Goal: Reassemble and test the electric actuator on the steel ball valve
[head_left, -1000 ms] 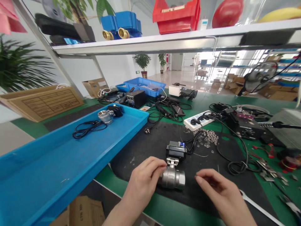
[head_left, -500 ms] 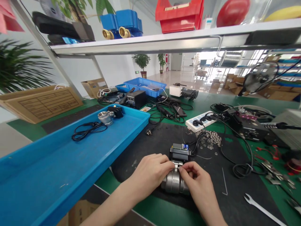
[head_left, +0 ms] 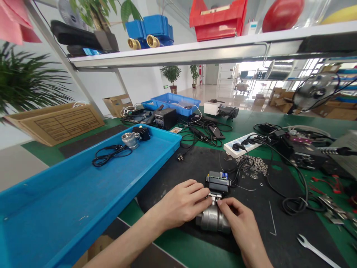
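The right hand [head_left: 242, 219] held thumb and fingers close at the neck [head_left: 214, 200] of the steel valve [head_left: 212, 219], opposite the left hand [head_left: 185, 203], its fingers curled; what either pinched could not be told. A second earlier the right hand hung apart, so the work seemed newly two-handed. The valve lay near on the mat [head_left: 178, 178].

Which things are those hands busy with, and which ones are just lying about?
Part of the job:
- valve, both left hand and right hand at its neck
- black box on top
- wrench and bent rod, perhaps; nobody's holding them

Probably just lying about:
- red bin
- potted plant
- cardboard box
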Available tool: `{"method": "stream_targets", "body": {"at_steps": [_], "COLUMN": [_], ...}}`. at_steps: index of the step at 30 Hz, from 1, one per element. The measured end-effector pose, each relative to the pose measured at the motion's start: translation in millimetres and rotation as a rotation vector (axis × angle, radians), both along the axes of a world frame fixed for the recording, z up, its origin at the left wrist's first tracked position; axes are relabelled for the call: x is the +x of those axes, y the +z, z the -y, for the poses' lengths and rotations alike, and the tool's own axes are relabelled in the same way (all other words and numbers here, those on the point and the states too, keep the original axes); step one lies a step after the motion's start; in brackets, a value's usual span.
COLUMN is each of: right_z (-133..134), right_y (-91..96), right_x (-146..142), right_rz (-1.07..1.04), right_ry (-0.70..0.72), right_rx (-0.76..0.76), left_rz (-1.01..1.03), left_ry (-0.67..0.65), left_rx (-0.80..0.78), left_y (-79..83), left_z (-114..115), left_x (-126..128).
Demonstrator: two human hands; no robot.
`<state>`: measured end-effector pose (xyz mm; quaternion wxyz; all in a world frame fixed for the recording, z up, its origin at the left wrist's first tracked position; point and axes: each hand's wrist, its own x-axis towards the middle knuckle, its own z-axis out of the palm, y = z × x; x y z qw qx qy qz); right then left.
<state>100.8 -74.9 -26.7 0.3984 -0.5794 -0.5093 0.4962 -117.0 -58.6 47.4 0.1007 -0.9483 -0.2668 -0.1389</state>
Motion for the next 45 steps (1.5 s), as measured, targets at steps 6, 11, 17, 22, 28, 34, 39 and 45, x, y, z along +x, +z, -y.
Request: {"method": "stream_targets", "body": {"at_steps": [6, 11, 17, 22, 28, 34, 39, 45], "right_z": [-2.5, -3.8, -0.6, -1.2, -0.8, 0.4, -0.3, 0.4], "right_y": [-3.4, -7.5, -8.4, -8.2, -9.4, -9.5, -9.9, -10.0], "right_x": [1.9, 2.3, 4.6, 4.6, 5.9, 6.6, 5.8, 4.9], "right_rz": [0.003, 0.0, -0.018, -0.016, -0.006, -0.015, -0.015, -0.037], "right_ry": [0.031, 0.026, 0.038, 0.049, 0.056, 0.056, 0.048, 0.026], "right_rx": [-0.005, 0.003, -0.003, 0.005, 0.02, 0.037, 0.024, 0.013], "left_rz": [-0.014, 0.032, 0.032, 0.053, 0.025, 0.029, 0.183, 0.648], "left_ry": [-0.031, -0.053, -0.079, -0.116, -0.11, -0.111, -0.096, 0.524], "left_rx": [-0.01, -0.001, 0.014, 0.055, 0.054, 0.074, 0.095, 0.031], "left_y": [-4.5, -7.5, -14.2, -19.7, -21.3, -18.3, -24.3, -51.5], "left_z": [-4.8, -6.7, -5.1, -7.8, -10.1, -11.4, -7.6, 33.0], "left_x": [-2.2, -2.0, -7.4, -11.0, -9.8, -7.4, -15.5, 12.6]}}
